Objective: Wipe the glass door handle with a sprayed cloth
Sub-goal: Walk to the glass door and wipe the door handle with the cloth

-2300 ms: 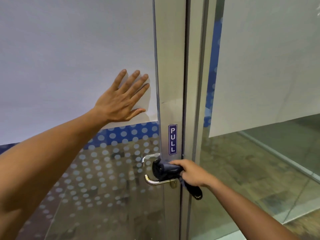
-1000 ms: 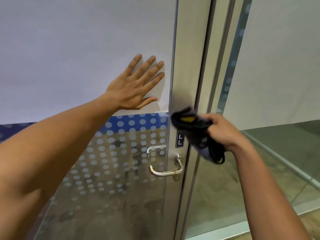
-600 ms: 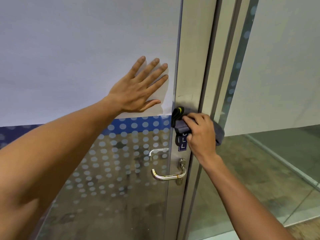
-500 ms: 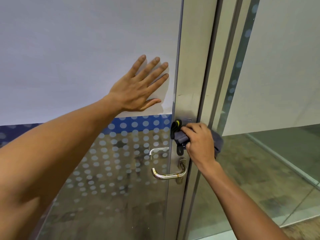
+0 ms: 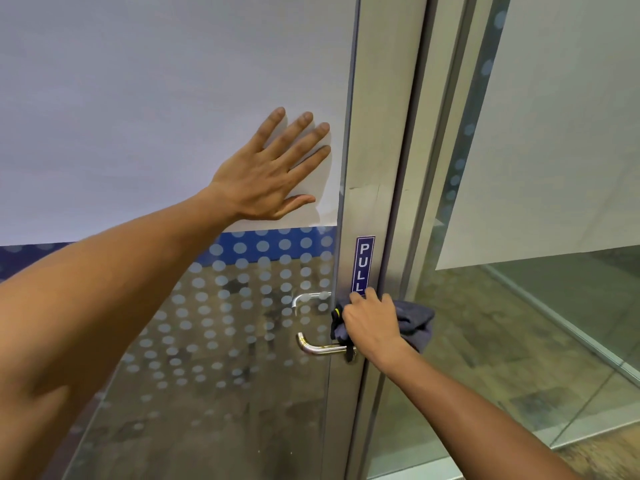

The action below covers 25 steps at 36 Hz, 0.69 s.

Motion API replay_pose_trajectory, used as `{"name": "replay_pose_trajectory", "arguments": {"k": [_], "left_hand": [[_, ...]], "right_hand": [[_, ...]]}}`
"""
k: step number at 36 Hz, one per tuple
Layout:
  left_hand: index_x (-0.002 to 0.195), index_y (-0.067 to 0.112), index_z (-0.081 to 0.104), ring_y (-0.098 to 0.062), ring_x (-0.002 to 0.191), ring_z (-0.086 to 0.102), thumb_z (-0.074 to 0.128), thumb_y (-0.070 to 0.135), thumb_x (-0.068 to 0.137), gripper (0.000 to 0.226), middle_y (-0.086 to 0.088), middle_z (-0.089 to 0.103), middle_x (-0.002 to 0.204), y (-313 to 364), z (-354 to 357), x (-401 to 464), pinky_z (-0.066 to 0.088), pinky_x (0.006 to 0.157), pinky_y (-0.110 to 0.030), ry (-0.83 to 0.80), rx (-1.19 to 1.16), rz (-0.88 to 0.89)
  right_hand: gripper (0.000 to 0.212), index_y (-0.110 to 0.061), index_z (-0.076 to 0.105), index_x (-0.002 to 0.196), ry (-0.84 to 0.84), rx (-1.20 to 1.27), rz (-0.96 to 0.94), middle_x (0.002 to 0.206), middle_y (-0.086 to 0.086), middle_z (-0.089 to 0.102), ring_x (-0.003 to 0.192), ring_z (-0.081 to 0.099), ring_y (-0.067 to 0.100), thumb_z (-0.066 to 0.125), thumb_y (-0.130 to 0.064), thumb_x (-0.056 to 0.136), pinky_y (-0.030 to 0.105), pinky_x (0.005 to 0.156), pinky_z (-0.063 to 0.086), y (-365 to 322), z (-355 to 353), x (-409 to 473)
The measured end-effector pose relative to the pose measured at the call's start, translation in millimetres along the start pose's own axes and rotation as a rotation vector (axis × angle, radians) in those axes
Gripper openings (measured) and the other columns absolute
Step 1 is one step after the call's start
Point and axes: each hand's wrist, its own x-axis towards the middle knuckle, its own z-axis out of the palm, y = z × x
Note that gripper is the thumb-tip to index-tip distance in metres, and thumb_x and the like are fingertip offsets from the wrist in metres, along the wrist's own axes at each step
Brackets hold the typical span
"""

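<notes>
A chrome lever handle (image 5: 320, 347) sticks out to the left from the metal stile of a glass door (image 5: 242, 341). My right hand (image 5: 372, 327) is closed on a dark grey cloth (image 5: 414, 323) and presses it on the stile at the handle's base, just under a blue PULL sticker (image 5: 363, 263). The handle's root and lock plate are hidden by the hand and cloth. My left hand (image 5: 270, 171) lies flat with fingers spread on the white sheet covering the upper glass.
A second handle (image 5: 308, 297) shows through the dotted glass on the far side. The door frame (image 5: 436, 168) and a fixed glass panel (image 5: 554, 306) stand to the right, with tiled floor seen beyond.
My right hand with the cloth rose off the handle to the stile, then slid down past the PULL sticker to the handle's base. My left hand stayed flat on the door.
</notes>
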Motion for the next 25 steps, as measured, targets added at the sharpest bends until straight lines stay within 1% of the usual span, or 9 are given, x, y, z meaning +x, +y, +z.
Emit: {"name": "replay_pose_trajectory", "arguments": {"k": [3,5,7,11,13,15,18,22,25], "left_hand": [[0.163,0.013,0.001,-0.038,0.157,-0.002,0.004,0.067,0.099,0.084,-0.015,-0.002,0.171,-0.1,-2.8,0.3,-0.001,0.126,-0.057,-0.008,-0.003,0.0],[0.163,0.013,0.002,-0.037,0.157,-0.002,0.005,0.067,0.099,0.084,-0.015,-0.003,0.17,-0.4,-3.3,0.1,-0.002,0.126,-0.057,-0.007,-0.004,-0.002],[0.163,0.013,0.003,-0.037,0.157,-0.002,0.007,0.066,0.099,0.083,-0.015,-0.002,0.17,0.0,-2.6,-0.2,-0.002,0.126,-0.057,0.001,-0.005,-0.003],[0.162,0.012,0.004,-0.037,0.157,-0.001,0.006,0.066,0.099,0.084,-0.016,0.0,0.17,0.2,-0.9,-0.3,-0.001,0.126,-0.057,0.014,-0.002,0.003],[0.162,0.012,0.002,-0.038,0.157,-0.002,0.004,0.066,0.099,0.084,-0.016,-0.002,0.17,0.2,-1.2,-0.9,0.001,0.126,-0.058,0.006,0.006,0.008],[0.162,0.011,0.001,-0.038,0.157,-0.003,0.003,0.066,0.099,0.084,-0.016,-0.003,0.17,-0.2,-1.3,-1.2,0.002,0.126,-0.058,0.003,0.01,0.012],[0.162,0.011,0.002,-0.038,0.157,-0.002,0.003,0.066,0.099,0.084,-0.016,-0.002,0.17,-0.8,-1.2,-1.3,0.001,0.126,-0.058,0.011,0.002,0.011],[0.162,0.012,0.001,-0.039,0.157,-0.002,0.001,0.067,0.099,0.084,-0.016,-0.002,0.17,-0.5,-1.2,-1.4,0.001,0.126,-0.058,0.006,-0.008,0.012],[0.162,0.012,0.001,-0.039,0.157,-0.001,0.001,0.067,0.098,0.084,-0.016,-0.001,0.17,-0.5,-3.0,-1.2,0.002,0.126,-0.058,0.0,-0.019,0.012]], "right_hand": [[0.027,-0.014,0.065,0.118,-0.127,0.026,-0.068,0.122,0.008,0.062,0.118,0.051,0.034,0.055,-0.022,0.095,0.046,0.091,0.041,0.5,-17.2,12.0],[0.03,-0.02,0.07,0.115,-0.266,0.317,-0.07,0.117,0.006,0.068,0.111,0.059,0.03,0.054,-0.01,0.092,0.043,0.091,0.047,19.0,-22.2,19.7],[0.046,-0.026,0.077,0.106,-0.391,0.704,0.003,0.107,0.002,0.074,0.101,0.066,0.026,0.046,0.001,0.086,0.041,0.088,0.054,44.0,-28.9,20.4],[0.047,-0.022,0.077,0.087,-0.13,1.066,0.174,0.093,0.006,0.077,0.096,0.07,0.023,0.042,0.009,0.083,0.038,0.082,0.055,67.6,-27.0,3.7],[0.045,-0.023,0.076,0.09,-0.031,0.95,0.169,0.097,0.003,0.074,0.095,0.068,0.02,0.046,0.008,0.08,0.034,0.079,0.053,57.3,-21.0,-7.3],[0.04,-0.025,0.072,0.108,0.029,0.614,0.087,0.11,0.001,0.066,0.104,0.059,0.025,0.054,0.0,0.084,0.039,0.082,0.053,38.4,-11.2,-15.0],[0.032,-0.027,0.06,0.124,0.005,0.278,0.002,0.123,-0.001,0.054,0.116,0.046,0.029,0.058,-0.02,0.093,0.043,0.077,0.051,10.6,10.9,-23.4],[0.036,-0.019,0.051,0.129,-0.011,0.172,-0.03,0.129,0.001,0.053,0.116,0.045,0.031,0.047,-0.019,0.093,0.04,0.07,0.051,-5.4,22.0,-35.4],[0.069,-0.017,0.036,0.146,-0.198,0.25,-0.081,0.145,0.005,0.044,0.125,0.037,0.039,0.047,-0.028,0.079,0.046,0.09,0.051,1.7,17.2,-36.9]]}}
